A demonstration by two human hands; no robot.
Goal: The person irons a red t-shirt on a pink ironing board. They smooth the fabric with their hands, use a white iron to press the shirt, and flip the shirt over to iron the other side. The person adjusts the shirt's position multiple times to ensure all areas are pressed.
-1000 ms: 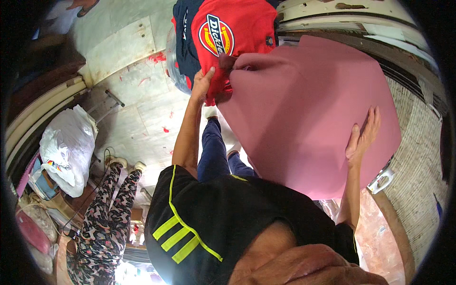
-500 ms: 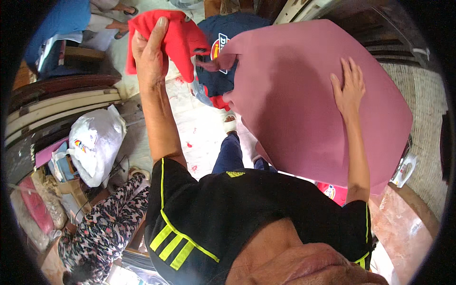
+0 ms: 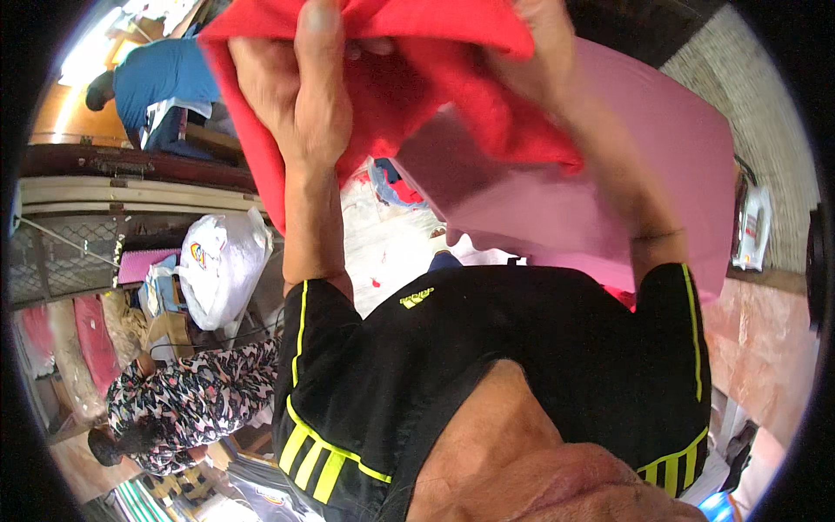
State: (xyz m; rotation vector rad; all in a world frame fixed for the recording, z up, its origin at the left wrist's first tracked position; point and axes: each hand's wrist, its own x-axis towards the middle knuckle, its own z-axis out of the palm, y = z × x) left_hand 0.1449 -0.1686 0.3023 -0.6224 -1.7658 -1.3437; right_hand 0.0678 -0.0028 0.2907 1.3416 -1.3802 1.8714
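Observation:
A red cloth (image 3: 422, 83) is stretched between my hands at the top of the view, its folds hanging down toward me. My left hand (image 3: 304, 100) grips its left part, thumb on top and fingers partly under the fabric. At the right part is my right hand (image 3: 541, 56), smeared by motion and partly covered by the cloth, with fingers closed on the edge. Behind and below the cloth lies a broad pink-covered surface (image 3: 670, 165), reaching away to the right under my right forearm.
A white plastic bag (image 3: 222, 270) stands at the left beside folded fabrics. One person in a blue top (image 3: 165, 83) is at the far left; another in patterned clothes (image 3: 191, 391) is at the lower left. A white appliance (image 3: 753, 228) stands past the pink surface's right edge.
My right hand has left the pink surface and come up to the red cloth. The cloth, bunched in my left hand before, is now spread wider and nearer to me.

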